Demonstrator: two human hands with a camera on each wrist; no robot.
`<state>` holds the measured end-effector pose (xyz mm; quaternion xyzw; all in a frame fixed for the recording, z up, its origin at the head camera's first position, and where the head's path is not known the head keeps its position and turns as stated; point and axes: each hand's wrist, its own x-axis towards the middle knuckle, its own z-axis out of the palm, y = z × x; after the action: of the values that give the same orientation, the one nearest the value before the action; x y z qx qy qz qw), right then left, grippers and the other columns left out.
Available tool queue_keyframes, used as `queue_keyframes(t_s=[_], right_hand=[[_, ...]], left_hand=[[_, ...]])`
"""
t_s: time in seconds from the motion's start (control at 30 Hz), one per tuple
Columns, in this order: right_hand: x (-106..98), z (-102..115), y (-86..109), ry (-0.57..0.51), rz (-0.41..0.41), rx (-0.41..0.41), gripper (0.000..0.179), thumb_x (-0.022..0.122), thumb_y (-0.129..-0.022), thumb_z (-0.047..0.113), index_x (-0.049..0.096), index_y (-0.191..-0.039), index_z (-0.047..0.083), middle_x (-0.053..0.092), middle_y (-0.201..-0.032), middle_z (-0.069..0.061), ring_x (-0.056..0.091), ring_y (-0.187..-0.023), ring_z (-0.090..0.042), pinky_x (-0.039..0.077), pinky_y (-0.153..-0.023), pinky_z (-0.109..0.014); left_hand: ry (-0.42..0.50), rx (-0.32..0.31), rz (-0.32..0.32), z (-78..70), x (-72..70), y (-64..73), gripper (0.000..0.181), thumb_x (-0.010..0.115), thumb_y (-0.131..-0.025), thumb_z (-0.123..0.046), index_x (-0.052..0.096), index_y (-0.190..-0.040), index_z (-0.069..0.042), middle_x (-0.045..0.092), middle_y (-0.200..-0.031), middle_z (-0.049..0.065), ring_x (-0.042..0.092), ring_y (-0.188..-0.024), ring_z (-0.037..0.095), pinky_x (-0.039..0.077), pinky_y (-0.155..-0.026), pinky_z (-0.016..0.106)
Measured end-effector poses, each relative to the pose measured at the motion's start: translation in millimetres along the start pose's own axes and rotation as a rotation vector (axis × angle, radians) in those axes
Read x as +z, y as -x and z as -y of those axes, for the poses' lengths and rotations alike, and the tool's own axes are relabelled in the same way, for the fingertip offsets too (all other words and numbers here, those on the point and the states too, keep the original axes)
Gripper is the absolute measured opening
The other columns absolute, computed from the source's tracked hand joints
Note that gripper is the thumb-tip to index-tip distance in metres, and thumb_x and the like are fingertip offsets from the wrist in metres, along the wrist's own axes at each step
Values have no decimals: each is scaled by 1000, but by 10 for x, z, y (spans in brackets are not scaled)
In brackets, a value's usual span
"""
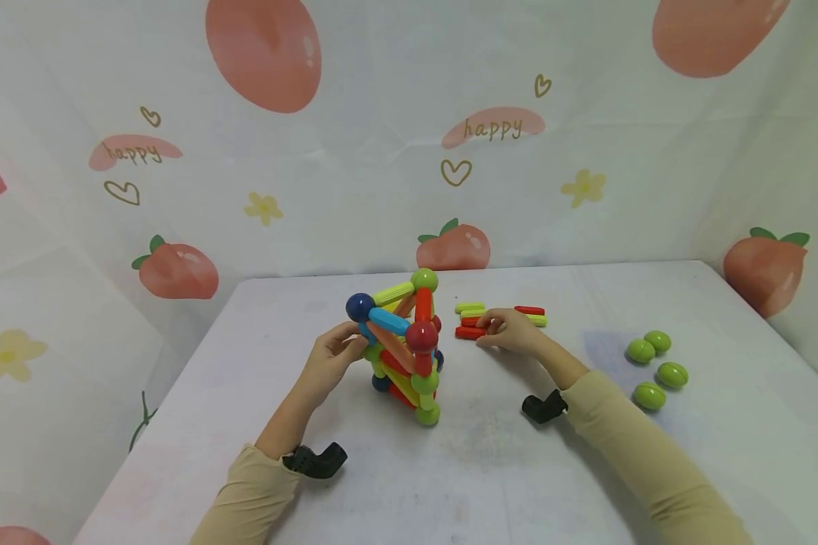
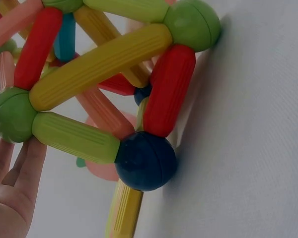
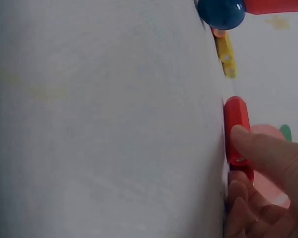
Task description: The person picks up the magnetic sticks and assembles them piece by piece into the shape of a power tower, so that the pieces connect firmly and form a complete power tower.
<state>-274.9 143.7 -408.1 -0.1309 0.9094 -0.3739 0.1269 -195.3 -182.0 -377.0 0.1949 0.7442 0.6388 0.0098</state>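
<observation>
A tall frame of magnetic sticks and balls (image 1: 395, 365) stands on the table, its rods red, yellow, green, blue and salmon between green, navy and dark red balls. My left hand (image 1: 330, 356) holds its left side at a blue rod. In the left wrist view the fingers (image 2: 30, 168) reach up behind a green ball (image 2: 14, 115). My right hand (image 1: 514, 331) is at the loose sticks behind the frame. Its thumb lies on a red magnetic stick (image 3: 237, 126), with the other fingers curled below, close to a second red stick (image 3: 246, 171).
Loose green sticks (image 1: 469, 308) lie by the right hand, with another red stick (image 1: 530, 310) beyond it. Several green balls (image 1: 672, 375) sit at the right of the table (image 1: 504, 477). A peach-print cloth (image 1: 354, 189) hangs behind. Each wrist wears a black mount (image 1: 544, 407).
</observation>
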Motion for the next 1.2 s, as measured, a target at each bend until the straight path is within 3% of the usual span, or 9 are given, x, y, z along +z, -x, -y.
queue_keyframes(t_s=[0.13,0.27,0.4,0.5,0.67,0.77,0.87,1.07,1.2], right_hand=[[-3,53,19,33,15,9,25,68,-85,21,61,-102,4,57,-89,-9,50,-70,-16,42,-60,-22],[-105,118,67,-16,-7,-31,26,63,-88,21,62,-105,2,61,-102,-15,59,-80,-22,48,-65,-23],[-294,308,136,-88,-111,-122,31,59,-91,21,60,-113,0,61,-113,-20,63,-96,-33,52,-72,-27],[-445,535,220,-172,-216,-185,34,57,-93,22,57,-121,4,60,-118,-17,60,-103,-34,50,-77,-29],[-615,921,375,-340,-407,-421,35,60,-91,14,52,-122,1,64,-103,-3,61,-91,-13,50,-80,-18],[-648,1099,448,-390,-459,-574,30,62,-87,4,53,-114,-3,62,-92,11,60,-83,-5,51,-76,-14],[-643,1206,497,-364,-466,-663,26,64,-84,-1,57,-109,-5,61,-88,18,60,-80,-5,51,-77,-14],[-612,1242,517,-294,-469,-686,25,65,-83,0,62,-108,-3,60,-89,21,60,-79,-2,50,-80,-14],[-643,1178,488,-318,-438,-610,28,60,-89,6,58,-116,-1,62,-97,10,60,-89,-4,50,-83,-15]], left_hand=[[25,2,5,-2,-3,-2,20,55,-94,-20,60,-106,-35,60,-106,-19,61,-94,-2,52,-83,17],[45,6,8,4,10,-10,19,55,-94,-21,61,-105,-34,60,-107,-18,62,-95,-1,52,-84,17],[50,-12,3,16,45,-30,19,56,-93,-22,61,-105,-34,59,-108,-18,61,-97,-1,52,-85,18],[46,-26,11,24,92,-57,22,56,-93,-22,62,-114,-20,59,-107,-18,61,-98,-1,52,-87,20],[44,-20,47,36,193,-108,47,56,-93,-25,49,-124,10,59,-105,-18,61,-98,-1,53,-87,22],[47,-17,61,31,249,-127,47,57,-93,-25,50,-123,10,60,-105,-18,61,-98,-1,53,-86,21],[43,-19,68,15,298,-137,44,56,-93,-24,50,-123,9,61,-104,-18,61,-98,0,53,-87,23],[40,-28,69,14,348,-149,46,56,-93,-25,51,-124,8,60,-105,-16,61,-98,-1,53,-89,26],[39,-26,70,14,355,-153,44,56,-94,-24,51,-124,7,61,-109,-8,61,-98,0,53,-89,27]])
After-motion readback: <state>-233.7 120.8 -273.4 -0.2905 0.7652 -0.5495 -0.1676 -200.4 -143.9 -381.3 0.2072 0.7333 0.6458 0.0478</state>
